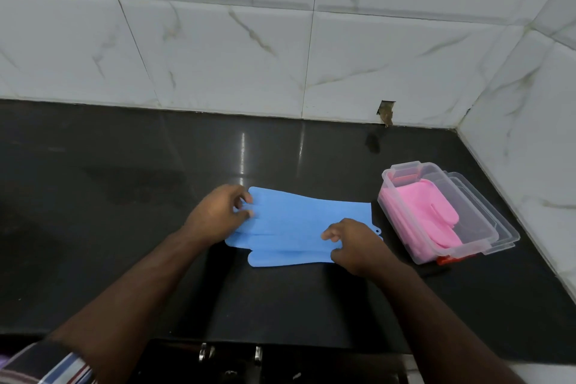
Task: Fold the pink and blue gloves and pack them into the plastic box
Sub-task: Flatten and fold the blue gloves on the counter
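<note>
Both hands (pixel 218 215) (pixel 352 246) pinch blue gloves (pixel 293 224); pink gloves (pixel 436 212) in one box (pixel 486 227).

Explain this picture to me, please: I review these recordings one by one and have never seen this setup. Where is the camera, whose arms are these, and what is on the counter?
There is no machine here. The single picture comes from a wide-angle camera worn on a person's head, looking forward and down, so the two bare arms are the wearer's own.

The surface is a dark glossy stone counter against white marble-patterned wall tiles. In the middle lie flat blue rubber gloves. The left hand pinches their finger end, and the right hand grips near the cuff end.

To the right stands a clear plastic box, open, with pink rubber gloves already inside. A clear lid seems to lie under it.

So the pink gloves are packed; the blue ones are not yet.
</note>
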A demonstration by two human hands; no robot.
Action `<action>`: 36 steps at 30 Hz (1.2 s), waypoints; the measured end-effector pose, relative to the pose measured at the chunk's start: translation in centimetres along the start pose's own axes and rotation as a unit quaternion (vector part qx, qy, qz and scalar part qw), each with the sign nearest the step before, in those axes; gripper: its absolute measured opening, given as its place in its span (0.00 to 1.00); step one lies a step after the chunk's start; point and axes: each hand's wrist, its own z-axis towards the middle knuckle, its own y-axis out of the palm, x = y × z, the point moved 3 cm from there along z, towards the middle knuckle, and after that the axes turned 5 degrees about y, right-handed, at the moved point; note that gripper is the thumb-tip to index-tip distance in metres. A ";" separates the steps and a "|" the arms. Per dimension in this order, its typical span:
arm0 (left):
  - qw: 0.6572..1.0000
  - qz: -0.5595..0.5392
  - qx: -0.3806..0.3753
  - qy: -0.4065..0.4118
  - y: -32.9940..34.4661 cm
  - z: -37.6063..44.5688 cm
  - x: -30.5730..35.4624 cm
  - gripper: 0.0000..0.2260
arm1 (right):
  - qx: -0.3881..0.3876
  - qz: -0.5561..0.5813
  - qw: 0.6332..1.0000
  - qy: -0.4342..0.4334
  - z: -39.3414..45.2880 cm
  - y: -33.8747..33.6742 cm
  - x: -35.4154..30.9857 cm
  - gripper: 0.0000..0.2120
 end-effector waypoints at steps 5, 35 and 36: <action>0.983 0.049 -0.159 0.075 3.0 -1.2 1.2 0.15 | 0.000 -0.020 1.000 -0.001 0.2 0.4 0.8 0.19; 0.981 0.004 -0.025 -0.190 1.3 -1.7 -1.7 0.17 | 0.123 0.005 0.992 -0.037 2.1 -1.3 2.4 0.20; 0.981 -0.029 -0.017 -0.192 1.4 -1.6 -1.7 0.17 | 0.123 -0.022 0.992 -0.032 2.8 -1.5 2.3 0.22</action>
